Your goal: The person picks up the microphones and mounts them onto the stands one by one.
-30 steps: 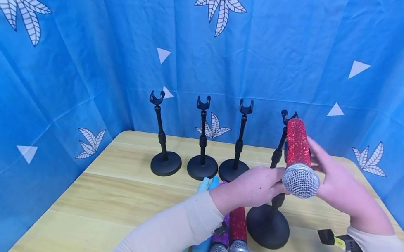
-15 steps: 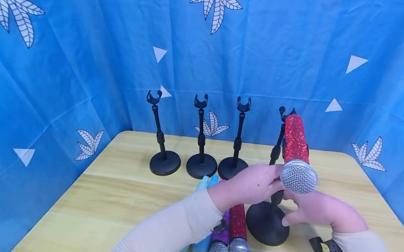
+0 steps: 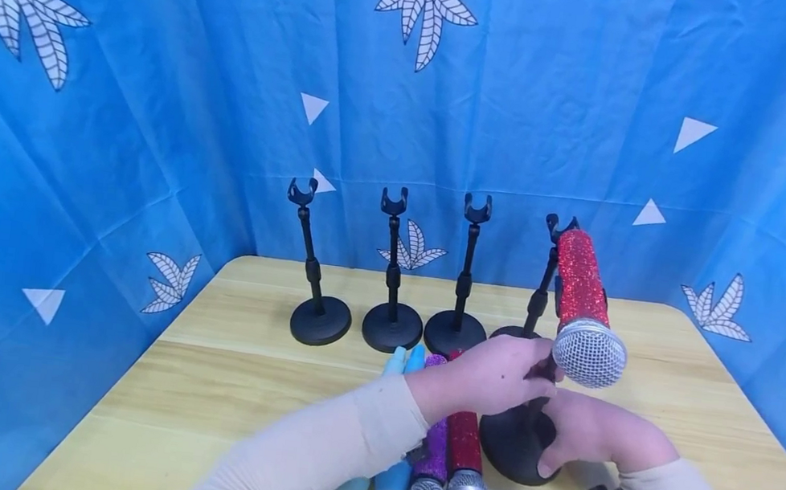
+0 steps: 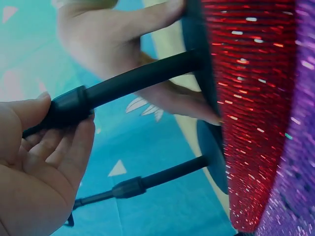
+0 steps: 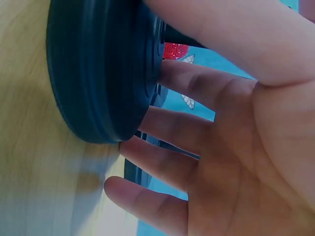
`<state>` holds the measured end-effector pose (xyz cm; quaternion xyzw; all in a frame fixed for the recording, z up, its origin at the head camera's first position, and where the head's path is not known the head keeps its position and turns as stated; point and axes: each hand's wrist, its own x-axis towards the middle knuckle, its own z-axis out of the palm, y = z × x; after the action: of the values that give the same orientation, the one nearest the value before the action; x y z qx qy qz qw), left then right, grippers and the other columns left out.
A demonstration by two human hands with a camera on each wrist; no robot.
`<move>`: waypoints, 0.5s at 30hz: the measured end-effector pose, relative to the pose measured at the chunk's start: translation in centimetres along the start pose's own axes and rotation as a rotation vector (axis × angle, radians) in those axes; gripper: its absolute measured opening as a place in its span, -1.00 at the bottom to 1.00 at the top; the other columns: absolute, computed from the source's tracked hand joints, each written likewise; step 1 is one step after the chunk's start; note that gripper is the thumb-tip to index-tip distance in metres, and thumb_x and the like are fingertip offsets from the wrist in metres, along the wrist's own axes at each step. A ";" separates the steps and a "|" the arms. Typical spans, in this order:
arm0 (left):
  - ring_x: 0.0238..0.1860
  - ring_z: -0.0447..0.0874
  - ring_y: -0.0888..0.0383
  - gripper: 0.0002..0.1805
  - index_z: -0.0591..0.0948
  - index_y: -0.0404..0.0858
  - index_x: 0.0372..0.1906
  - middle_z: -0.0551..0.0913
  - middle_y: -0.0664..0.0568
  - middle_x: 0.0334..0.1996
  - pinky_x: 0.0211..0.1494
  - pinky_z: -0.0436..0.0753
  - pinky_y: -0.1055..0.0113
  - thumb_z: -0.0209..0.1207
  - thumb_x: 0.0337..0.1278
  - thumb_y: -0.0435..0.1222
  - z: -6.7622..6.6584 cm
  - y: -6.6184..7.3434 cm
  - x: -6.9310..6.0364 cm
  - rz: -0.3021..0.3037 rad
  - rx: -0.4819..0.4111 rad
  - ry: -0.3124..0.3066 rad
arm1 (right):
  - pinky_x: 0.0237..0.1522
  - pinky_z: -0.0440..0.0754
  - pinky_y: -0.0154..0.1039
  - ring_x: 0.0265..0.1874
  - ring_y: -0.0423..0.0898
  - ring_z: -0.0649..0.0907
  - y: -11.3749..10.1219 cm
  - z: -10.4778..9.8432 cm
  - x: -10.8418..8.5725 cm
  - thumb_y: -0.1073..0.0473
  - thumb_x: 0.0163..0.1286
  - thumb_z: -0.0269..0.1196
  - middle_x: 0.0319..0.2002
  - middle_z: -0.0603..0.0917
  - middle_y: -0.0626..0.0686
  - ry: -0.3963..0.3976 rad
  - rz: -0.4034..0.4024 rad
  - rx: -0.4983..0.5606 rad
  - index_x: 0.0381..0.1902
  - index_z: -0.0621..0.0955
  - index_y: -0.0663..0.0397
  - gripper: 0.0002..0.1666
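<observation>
In the head view my left hand (image 3: 505,371) grips the pole of the near black microphone stand. The left wrist view has its thumb and fingers round the collar (image 4: 69,105). On top of this stand a red glittery microphone (image 3: 582,275) lies tilted, its silver mesh head toward me. My right hand (image 3: 590,433) is low at the round base (image 3: 511,452), thumb and fingers spread across it. Close up in the right wrist view, fingertips touch the base (image 5: 93,73), while the little finger is apart from it.
Several black stands with bare clips line the table's back, among them the left one (image 3: 320,319) and the right one (image 3: 538,302). Blue microphones (image 3: 392,483), a purple one (image 3: 432,460) and another red one (image 3: 464,447) lie under my left forearm. Blue curtain (image 3: 563,95) surrounds the table.
My right hand has come down from beside the red microphone to the stand's base. The left hand keeps its grip on the pole, and the stand has barely moved.
</observation>
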<state>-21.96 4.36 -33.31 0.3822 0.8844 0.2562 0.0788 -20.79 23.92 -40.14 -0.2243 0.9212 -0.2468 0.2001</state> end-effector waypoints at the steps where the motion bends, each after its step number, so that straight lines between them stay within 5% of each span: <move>1: -0.15 0.59 0.50 -0.76 0.50 0.03 0.02 0.63 0.35 -0.18 -0.07 0.58 0.58 0.26 0.38 -0.11 0.1 -0.1 0.0 0.005 0.015 -0.007 | 0.25 0.40 0.31 0.17 0.22 0.55 0.0 0.0 0.0 0.11 -0.23 0.68 0.22 0.56 0.23 0.003 0.002 -0.007 0.30 0.45 0.33 0.11; 15: -0.21 0.56 0.53 -0.77 0.46 0.06 -0.04 0.53 0.41 -0.30 -0.07 0.54 0.61 0.25 0.37 -0.08 0.5 -0.2 0.5 0.071 0.151 -0.029 | 0.27 0.38 0.30 0.21 0.23 0.53 -0.1 0.1 -0.2 0.11 -0.27 0.67 0.25 0.54 0.28 0.025 -0.020 -0.025 0.35 0.39 0.39 0.20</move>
<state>-22.27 4.73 -33.82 0.4219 0.8857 0.1860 0.0536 -20.57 23.90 -40.15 -0.2330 0.9244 -0.2403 0.1832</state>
